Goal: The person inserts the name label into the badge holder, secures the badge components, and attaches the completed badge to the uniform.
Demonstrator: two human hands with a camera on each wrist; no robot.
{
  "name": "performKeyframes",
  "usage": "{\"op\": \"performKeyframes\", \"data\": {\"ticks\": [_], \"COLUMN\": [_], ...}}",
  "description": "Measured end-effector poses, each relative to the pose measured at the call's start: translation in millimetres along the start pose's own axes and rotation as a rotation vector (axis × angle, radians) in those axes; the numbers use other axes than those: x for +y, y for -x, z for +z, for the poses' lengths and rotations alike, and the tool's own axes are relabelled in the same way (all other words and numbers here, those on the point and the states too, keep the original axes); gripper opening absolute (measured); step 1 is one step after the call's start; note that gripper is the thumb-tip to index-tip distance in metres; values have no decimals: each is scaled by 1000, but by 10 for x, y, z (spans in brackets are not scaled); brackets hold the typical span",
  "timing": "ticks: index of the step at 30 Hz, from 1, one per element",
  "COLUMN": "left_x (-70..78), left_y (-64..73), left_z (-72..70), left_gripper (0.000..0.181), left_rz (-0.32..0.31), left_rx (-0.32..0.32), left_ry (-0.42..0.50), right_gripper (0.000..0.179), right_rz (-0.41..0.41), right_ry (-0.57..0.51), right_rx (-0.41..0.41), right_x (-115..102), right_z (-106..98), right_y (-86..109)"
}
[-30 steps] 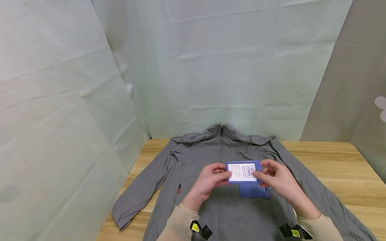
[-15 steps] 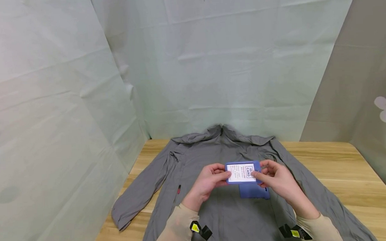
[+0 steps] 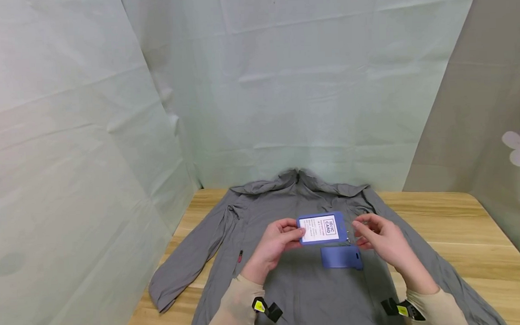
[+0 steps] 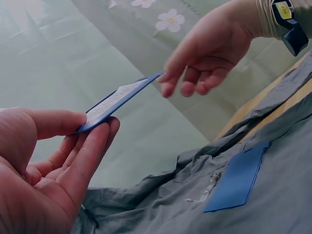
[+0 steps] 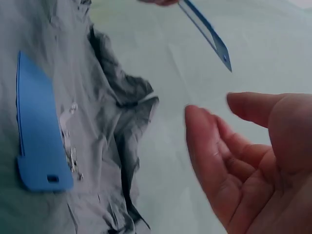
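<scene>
My left hand [image 3: 272, 244] pinches a blue badge holder [image 3: 340, 224] between thumb and fingers at its left end, raised above the jacket. A white card [image 3: 317, 229] printed "ID/IC CARD" sits in its frame. My right hand [image 3: 384, 238] is just right of the holder, its fingers loosely bent; the right wrist view shows a gap between them and the holder, with nothing held. Below, a second flat blue badge holder [image 3: 341, 257] with a slot at one end lies on the grey jacket [image 3: 299, 290]. Beside it are small metal clips [image 5: 72, 158] with a clear strap.
The jacket is spread over a wooden table [image 3: 451, 222], collar toward the back and sleeves out to both sides. A red zipper pull [image 3: 240, 256] shows on its left front. Pale cloth hangs [image 3: 318, 93] enclose the table at the back and sides.
The right hand has let go of the holder's right end and drawn away to the right. The left hand has shifted slightly left with the holder, uncovering the clips on the jacket.
</scene>
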State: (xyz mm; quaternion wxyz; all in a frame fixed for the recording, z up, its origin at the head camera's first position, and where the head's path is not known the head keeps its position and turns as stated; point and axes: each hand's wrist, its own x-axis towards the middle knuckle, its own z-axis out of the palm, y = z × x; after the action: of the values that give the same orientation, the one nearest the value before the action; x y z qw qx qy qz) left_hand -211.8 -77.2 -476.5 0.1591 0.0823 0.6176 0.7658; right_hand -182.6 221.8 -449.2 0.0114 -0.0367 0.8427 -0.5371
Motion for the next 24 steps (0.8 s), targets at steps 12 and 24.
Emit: {"op": "performKeyframes", "data": {"ticks": [12,24], "left_x": [38,47], "left_y": [-1,-6], "left_z": [-18,-47], "left_gripper": [24,25], "left_rz": [7,21], "left_rx": [17,20], "left_ry": [43,59], "right_gripper": [45,47], "right_rz": [35,13], "right_ry": [345,452], "right_rx": [-116,-141], "right_x": [241,495], "right_z": [-68,81], "right_y": [-85,-178]}}
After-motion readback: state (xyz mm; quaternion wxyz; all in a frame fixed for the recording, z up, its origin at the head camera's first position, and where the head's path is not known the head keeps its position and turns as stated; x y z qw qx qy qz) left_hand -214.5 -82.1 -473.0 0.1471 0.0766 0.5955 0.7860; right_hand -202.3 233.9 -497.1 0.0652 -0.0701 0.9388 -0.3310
